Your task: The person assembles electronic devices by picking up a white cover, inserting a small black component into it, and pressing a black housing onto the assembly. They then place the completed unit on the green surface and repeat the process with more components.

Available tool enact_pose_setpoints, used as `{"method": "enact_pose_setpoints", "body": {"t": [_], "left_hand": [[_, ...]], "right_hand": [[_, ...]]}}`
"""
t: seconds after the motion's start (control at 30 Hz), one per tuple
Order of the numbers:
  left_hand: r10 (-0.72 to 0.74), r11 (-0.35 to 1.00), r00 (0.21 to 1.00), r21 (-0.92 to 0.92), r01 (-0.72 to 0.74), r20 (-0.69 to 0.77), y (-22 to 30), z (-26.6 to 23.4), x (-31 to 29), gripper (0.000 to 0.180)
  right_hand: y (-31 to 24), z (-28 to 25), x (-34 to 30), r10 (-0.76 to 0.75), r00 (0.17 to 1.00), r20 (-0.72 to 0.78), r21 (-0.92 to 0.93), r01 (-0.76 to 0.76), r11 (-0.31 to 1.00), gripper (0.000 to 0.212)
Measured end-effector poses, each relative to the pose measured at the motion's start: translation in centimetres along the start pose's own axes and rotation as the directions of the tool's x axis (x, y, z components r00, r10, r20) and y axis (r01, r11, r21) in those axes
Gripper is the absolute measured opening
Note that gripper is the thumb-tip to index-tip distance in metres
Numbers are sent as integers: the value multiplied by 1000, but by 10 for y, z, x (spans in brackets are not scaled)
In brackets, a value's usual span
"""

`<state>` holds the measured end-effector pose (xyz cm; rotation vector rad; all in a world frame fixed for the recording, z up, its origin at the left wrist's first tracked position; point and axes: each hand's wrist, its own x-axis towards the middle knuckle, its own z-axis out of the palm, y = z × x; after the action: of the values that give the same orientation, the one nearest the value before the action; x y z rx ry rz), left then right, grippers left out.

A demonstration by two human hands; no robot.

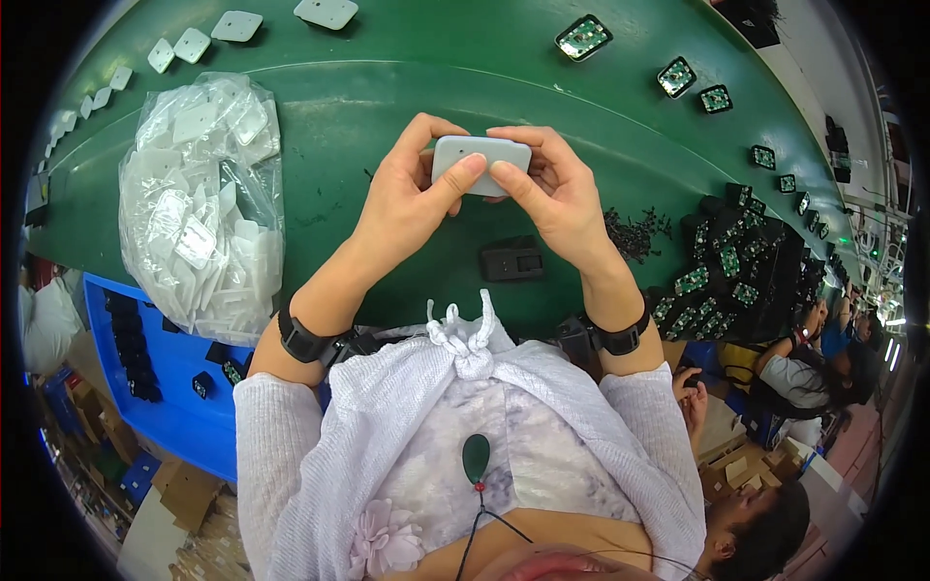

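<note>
A small light-grey plastic casing with rounded corners (475, 151) is held up over the green table between both hands. My left hand (417, 184) grips its left end, thumb pressed on the top face and fingers behind it. My right hand (552, 179) closes round the right end in the same way, its thumb on the face. Below them on the table lies a black plastic block with a recess (511, 259), apart from both hands. Close to my right wrist is a heap of tiny dark parts (635, 234). What the fingers touch behind the casing is hidden.
On the left a clear bag (201, 208) is full of translucent white plastic pieces, beside a blue tray (174, 426) with black parts. Circuit boards in black housings (717, 261) pile up at right. White covers (237, 26) and boards (583, 38) line the belt. Other people sit at right.
</note>
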<state>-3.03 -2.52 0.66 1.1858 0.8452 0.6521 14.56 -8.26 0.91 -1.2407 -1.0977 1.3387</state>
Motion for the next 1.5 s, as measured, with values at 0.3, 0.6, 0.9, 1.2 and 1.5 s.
{"method": "enact_pose_setpoints", "body": {"t": [0.3, 0.6, 0.9, 1.2, 1.5], "left_hand": [[88, 976, 996, 201, -84, -11, -2, -2, 0, 32], [509, 752, 850, 410, -515, 134, -21, -16, 18, 39], [461, 439, 830, 733, -520, 313, -35, -22, 9, 67], [565, 533, 822, 729, -430, 72, -33, -34, 9, 56], [102, 954, 992, -291, -77, 69, -18, 13, 14, 47]], "right_hand": [[1, 2, -1, -3, 1000, -5, 22, 3, 1000, 34], [8, -8, 11, -116, 992, 45, -67, 119, 991, 42], [26, -4, 14, -367, 921, 129, -672, 353, 651, 53], [15, -22, 14, -25, 980, -198, -23, 20, 1000, 41], [16, -9, 3, 140, 985, 102, 516, -172, 839, 50]]}}
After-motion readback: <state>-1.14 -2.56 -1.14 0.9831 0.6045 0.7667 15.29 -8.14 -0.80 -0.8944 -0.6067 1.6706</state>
